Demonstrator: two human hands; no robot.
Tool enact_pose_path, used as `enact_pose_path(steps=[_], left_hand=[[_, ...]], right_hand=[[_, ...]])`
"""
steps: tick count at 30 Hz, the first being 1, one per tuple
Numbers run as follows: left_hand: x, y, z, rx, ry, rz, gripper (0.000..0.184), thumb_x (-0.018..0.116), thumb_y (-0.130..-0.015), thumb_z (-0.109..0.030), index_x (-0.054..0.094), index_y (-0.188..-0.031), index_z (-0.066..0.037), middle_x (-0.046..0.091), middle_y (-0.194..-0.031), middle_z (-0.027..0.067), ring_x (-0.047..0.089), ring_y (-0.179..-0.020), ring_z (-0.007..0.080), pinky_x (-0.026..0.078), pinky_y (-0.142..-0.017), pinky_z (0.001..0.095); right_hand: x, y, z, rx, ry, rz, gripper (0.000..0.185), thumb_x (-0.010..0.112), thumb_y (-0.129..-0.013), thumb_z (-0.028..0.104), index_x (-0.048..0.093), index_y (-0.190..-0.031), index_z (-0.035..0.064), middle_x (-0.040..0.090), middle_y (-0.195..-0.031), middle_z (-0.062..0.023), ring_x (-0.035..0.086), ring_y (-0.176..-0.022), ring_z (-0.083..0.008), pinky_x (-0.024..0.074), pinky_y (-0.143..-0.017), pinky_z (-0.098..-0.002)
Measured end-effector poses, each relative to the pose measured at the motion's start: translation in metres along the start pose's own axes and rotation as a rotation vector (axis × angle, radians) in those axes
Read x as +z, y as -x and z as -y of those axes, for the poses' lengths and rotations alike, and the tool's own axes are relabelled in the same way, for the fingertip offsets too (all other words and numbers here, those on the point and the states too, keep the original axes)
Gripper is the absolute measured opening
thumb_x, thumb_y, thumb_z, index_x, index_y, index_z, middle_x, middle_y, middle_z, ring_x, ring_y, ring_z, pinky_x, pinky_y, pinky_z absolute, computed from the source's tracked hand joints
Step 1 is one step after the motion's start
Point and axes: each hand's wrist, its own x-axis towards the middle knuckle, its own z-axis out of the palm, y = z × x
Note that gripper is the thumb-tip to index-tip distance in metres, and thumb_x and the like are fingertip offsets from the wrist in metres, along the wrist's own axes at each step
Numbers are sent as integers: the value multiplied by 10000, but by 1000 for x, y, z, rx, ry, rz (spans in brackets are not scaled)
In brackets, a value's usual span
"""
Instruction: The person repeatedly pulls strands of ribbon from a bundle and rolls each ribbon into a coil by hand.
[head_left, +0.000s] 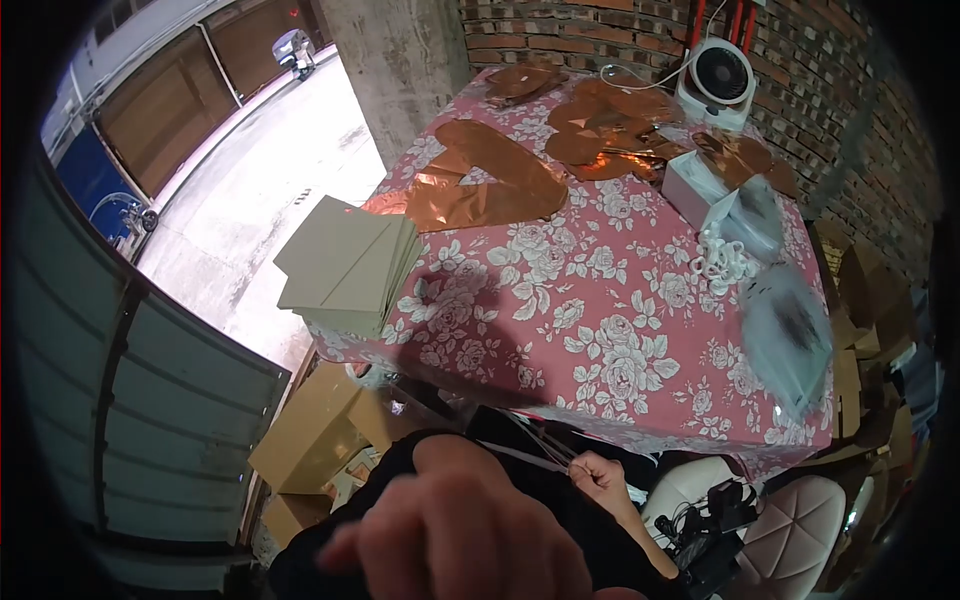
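My left hand (455,535) is raised very near the camera, large and blurred at the bottom of the view. Its fingers look bent, but their tips are not clear, and I cannot make out anything in them. Lower right of it, my right hand (600,478) is closed in a pinch at lap height, just below the table edge. Thin pale cords (530,455) run from its fingers up and to the left, over dark clothing. Their far ends are hidden.
A table with a pink floral cloth (610,350) stands ahead. On it lie stacked grey-green boards (345,265), copper foil shapes (490,180), a white box (695,190), plastic bags (785,340) and a fan (720,75). Cardboard boxes (315,430) stand left; a chair (800,525) holds black cables.
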Motion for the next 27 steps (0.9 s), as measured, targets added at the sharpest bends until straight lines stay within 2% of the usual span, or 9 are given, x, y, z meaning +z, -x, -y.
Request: enact_pose_path(steps=[4, 6, 8, 9, 12, 13, 15, 21, 27], left_hand=[[31, 15, 40, 675, -405, -273, 174, 650, -890, -82, 635, -1054, -23, 489, -1331, 139, 553, -1152, 198, 581, -690, 372], [62, 28, 48, 691, -263, -559, 171, 658, -871, -34, 651, -1042, -35, 525, -1331, 136, 556, -1174, 141, 588, -727, 283], [61, 39, 49, 726, 945, -205, 146, 638, -892, -39, 659, -1036, -51, 554, -1323, 125, 542, -1192, 106, 571, -820, 241], [72, 47, 35, 774, 531, -536, 202, 628, -894, -19, 646, -1090, -65, 602, -1271, 112, 522, -1229, 95, 554, -846, 207], [57, 53, 58, 875, -254, -652, 278, 650, -893, -59, 609, -1168, -49, 515, -1371, 125, 470, -1299, 126, 578, -828, 258], [43, 39, 56, 875, -254, -656, 278, 650, -893, -59, 609, -1168, -49, 515, -1371, 125, 470, -1299, 126, 578, -828, 258], [11, 11, 50, 711, -495, -38, 372, 626, -923, -115, 532, -1275, -39, 352, -1493, 115, 411, -1354, 163, 604, -800, 340], [-5, 1, 9, 195, -209, 93, 415, 535, -970, -128, 435, -1366, -52, 199, -1555, 103, 420, -1343, 215, 630, -753, 370], [-18, -3, 18, 223, -98, 161, 404, 532, -966, -78, 458, -1362, -46, 169, -1564, 143, 499, -1262, 284, 624, -589, 295]], right_hand=[[1, 1, -14, 38, -22, 2, 25, 603, -871, -26, 608, -878, -2, 546, -689, 45, 475, -636, -7, 406, -584, -179], [1, 1, -8, 58, 24, 4, 12, 617, -875, -14, 610, -881, -6, 549, -688, 43, 478, -639, -6, 410, -586, -180], [2, -1, -7, 54, 43, 6, 14, 625, -882, -4, 612, -881, -9, 550, -688, 42, 478, -641, -6, 409, -588, -179], [2, -2, -6, 41, 22, 7, 13, 624, -886, -2, 613, -882, -7, 550, -688, 41, 477, -641, -7, 407, -585, -179], [2, -2, -12, 15, 3, 11, 10, 619, -895, -2, 617, -885, -4, 544, -686, 39, 470, -634, -7, 394, -567, -182], [1, -1, -13, 37, 23, 11, 12, 620, -896, -1, 617, -886, -5, 538, -682, 40, 465, -628, -7, 388, -558, -185], [1, 0, -13, 65, 42, 15, 14, 621, -898, 0, 617, -887, -7, 532, -677, 41, 461, -622, -6, 382, -549, -187], [1, -1, -9, 46, 18, -1, 43, 634, -898, 10, 610, -866, -6, 501, -650, 50, 438, -599, -5, 358, -532, -182], [2, -1, -9, 64, 31, -3, 61, 633, -903, 14, 604, -854, -8, 499, -641, 48, 432, -586, -5, 353, -526, -184]])
